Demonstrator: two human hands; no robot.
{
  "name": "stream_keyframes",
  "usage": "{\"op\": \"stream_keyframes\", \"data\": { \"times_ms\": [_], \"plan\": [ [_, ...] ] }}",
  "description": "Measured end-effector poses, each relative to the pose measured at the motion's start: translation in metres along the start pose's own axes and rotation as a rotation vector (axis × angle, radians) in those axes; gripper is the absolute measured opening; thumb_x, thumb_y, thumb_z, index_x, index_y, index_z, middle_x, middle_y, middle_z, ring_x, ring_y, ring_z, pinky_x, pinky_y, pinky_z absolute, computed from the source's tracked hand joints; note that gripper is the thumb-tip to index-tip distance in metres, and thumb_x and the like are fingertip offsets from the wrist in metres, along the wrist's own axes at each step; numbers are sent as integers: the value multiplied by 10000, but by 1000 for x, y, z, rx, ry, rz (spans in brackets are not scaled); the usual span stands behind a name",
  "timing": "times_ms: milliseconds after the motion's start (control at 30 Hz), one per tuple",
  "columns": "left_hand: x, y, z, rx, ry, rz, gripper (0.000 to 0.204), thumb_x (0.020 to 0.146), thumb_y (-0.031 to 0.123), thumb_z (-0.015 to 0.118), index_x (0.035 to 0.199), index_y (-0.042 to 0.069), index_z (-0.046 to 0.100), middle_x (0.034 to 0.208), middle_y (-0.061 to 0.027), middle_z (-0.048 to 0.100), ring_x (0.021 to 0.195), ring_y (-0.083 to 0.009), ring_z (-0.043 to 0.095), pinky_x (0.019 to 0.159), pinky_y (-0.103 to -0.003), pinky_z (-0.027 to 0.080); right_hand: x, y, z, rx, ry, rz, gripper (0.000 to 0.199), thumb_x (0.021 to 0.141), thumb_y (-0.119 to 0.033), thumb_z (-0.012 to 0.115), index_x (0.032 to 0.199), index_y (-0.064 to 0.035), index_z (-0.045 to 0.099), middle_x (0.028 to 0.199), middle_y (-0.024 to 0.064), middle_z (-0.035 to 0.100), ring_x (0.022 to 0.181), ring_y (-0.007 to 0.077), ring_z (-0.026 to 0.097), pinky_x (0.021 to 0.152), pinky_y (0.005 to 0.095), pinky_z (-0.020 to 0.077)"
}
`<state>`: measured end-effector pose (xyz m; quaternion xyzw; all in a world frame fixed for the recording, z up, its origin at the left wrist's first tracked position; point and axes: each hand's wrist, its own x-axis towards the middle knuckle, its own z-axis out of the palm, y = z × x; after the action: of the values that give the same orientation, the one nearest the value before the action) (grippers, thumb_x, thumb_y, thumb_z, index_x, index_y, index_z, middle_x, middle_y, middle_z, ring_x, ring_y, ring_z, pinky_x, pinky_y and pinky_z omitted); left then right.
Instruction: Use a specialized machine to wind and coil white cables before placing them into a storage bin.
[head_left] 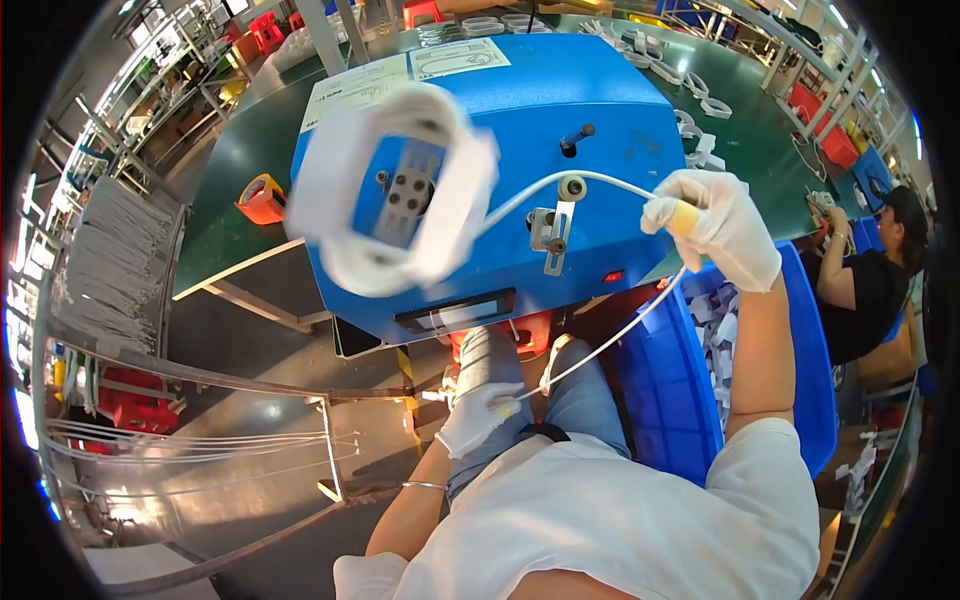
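A white cable (625, 328) runs from the blurred white winding frame (350, 180) on the front of a blue machine (490, 130), over a small roller (572, 187), to my raised right hand (715, 225). That hand, in a white glove with a yellowish patch at a finger, is closed on the cable. From there the cable slants down to my left hand (478, 418), low over my lap. My gloved left fingers are closed round it near its plug-like end. Behind the frame shows a metal plate (410, 195) with several dark holes.
A blue bin (665, 360) of white pieces stands at my right. On the green table (230, 180) sit an orange tape roll (262, 199) and, at the far right, white coils (715, 107). Cables hang over a rack (110, 270) at left. Another person (865, 270) works at right.
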<state>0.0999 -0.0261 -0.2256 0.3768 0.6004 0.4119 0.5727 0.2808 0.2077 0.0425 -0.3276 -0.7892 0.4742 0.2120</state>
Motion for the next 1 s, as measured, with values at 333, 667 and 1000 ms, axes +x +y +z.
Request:
{"op": "stream_keyframes", "data": {
  "times_ms": [333, 667, 1000],
  "plan": [
    [7, 32, 14, 184, -121, -11, 300, 880, 122, 593, 1165, 32, 613, 976, -65, 632, 856, -119, 595, 805, -258, 471, 1, 5, 5, 104, 74, -31, 269, 851, -269, 647, 778, -11, 626, 668, 44, 609, 381, 82, 492, 368, 187, 333],
    [30, 93, 26, 340, -173, 362, 371, 869, 169, 597, 1234, 109, 572, 1020, -86, 657, 842, -176, 622, 793, -286, 489, 5, 6, 8, 228, 42, -77, 247, 852, -245, 657, 786, -9, 632, 693, 36, 607, 423, 93, 502, 406, 187, 353],
    [-23, 179, -31, 900, -335, 349, 398, 871, 271, 598, 1227, 95, 578, 1123, -110, 637, 970, -250, 622, 866, -338, 478, 23, -7, 13, -431, 193, -615, 51, 807, -33, 626, 792, 1, 660, 738, 85, 620, 631, 161, 568, 607, 257, 450]
  ]
}}
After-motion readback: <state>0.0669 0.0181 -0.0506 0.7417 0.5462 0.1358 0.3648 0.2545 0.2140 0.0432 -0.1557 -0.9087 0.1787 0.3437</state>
